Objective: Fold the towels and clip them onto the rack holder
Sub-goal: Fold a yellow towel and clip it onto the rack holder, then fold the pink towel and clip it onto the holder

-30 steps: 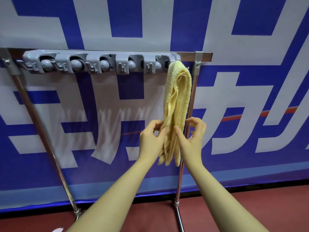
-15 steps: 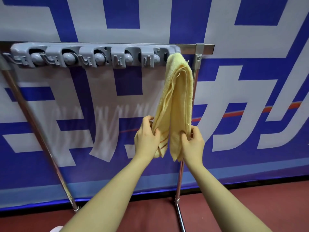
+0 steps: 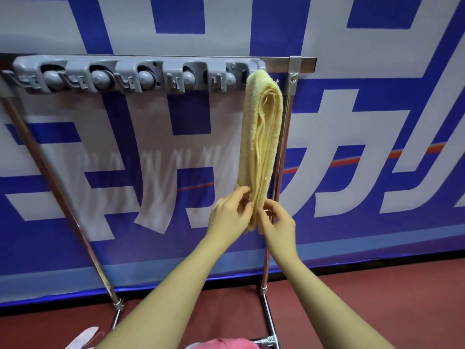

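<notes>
Since half a second ago I've squeezed the yellow towel (image 3: 260, 147) narrow; it hangs vertically from the rack holder (image 3: 141, 76)'s rightmost clip, left hand (image 3: 230, 217) and right hand (image 3: 279, 226) pinching its bottom end between them.

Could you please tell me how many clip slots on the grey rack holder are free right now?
5, in a row along the rack holder, left of the yellow towel that hangs at its right end; that end's slot is hidden behind it.

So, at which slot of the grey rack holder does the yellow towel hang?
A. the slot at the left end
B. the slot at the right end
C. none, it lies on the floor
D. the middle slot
B: the yellow towel hangs folded from the right end of the grey rack holder, and the other slots hold nothing.
</notes>
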Demonstrator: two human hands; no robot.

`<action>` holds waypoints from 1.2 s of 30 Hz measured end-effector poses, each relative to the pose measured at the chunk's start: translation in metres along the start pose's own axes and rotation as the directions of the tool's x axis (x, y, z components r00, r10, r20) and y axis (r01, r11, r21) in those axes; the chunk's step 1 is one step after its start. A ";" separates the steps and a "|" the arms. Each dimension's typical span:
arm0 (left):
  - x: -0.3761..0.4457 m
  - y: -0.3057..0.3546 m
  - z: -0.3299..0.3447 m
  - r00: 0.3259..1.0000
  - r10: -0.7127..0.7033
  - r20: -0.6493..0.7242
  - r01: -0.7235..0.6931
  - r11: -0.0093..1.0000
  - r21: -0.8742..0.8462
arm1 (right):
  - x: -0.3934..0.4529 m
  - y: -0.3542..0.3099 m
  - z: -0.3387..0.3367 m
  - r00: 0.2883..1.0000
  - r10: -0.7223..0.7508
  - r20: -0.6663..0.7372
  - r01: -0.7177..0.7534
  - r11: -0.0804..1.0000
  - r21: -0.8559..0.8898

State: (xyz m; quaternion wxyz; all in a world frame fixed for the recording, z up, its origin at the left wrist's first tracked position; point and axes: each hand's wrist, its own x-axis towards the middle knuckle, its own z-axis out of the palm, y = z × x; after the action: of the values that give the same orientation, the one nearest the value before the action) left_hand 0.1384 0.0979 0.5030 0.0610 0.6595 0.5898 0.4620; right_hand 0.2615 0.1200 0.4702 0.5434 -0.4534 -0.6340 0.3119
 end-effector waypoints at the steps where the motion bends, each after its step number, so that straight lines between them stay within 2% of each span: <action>1: -0.004 -0.001 -0.003 1.000 0.016 0.022 -0.017 0.999 0.036 | -0.004 -0.003 -0.001 1.000 -0.004 0.014 0.005 1.000 -0.029; 4: -0.022 0.000 -0.017 0.994 0.091 0.061 -0.102 0.974 0.204 | -0.019 -0.015 -0.008 0.998 -0.014 0.067 0.025 0.986 -0.165; 7: -0.046 0.002 -0.038 0.985 0.126 0.114 -0.159 0.922 0.352 | -0.041 -0.027 -0.015 0.988 -0.063 0.139 0.105 0.940 -0.323; 13: -0.117 0.012 -0.081 0.953 0.012 0.302 -0.161 0.866 0.474 | -0.104 -0.048 -0.023 0.954 -0.089 0.288 0.229 0.836 -0.499; 19: -0.191 0.021 -0.119 0.959 -0.055 0.277 -0.102 0.847 0.522 | -0.172 -0.066 -0.017 0.917 -0.048 0.396 0.258 0.828 -0.497; 25: -0.243 -0.002 -0.146 0.946 -0.161 0.280 -0.018 0.840 0.543 | -0.216 -0.060 0.010 0.905 0.009 0.424 0.207 0.862 -0.462; 30: -0.261 -0.050 -0.154 0.930 -0.242 0.276 0.059 0.840 0.539 | -0.227 -0.031 0.051 0.872 0.054 0.487 0.215 0.851 -0.478; 36: -0.271 -0.146 -0.126 0.869 -0.374 0.324 0.140 0.814 0.564 | -0.222 0.039 0.114 0.794 0.166 0.585 0.213 0.826 -0.522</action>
State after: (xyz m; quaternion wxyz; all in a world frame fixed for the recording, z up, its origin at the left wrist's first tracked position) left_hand -0.0198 -0.1430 0.3372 0.0687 0.6462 0.7509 0.1179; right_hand 0.1595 -0.0564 0.3212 0.1560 -0.4598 -0.8428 0.2323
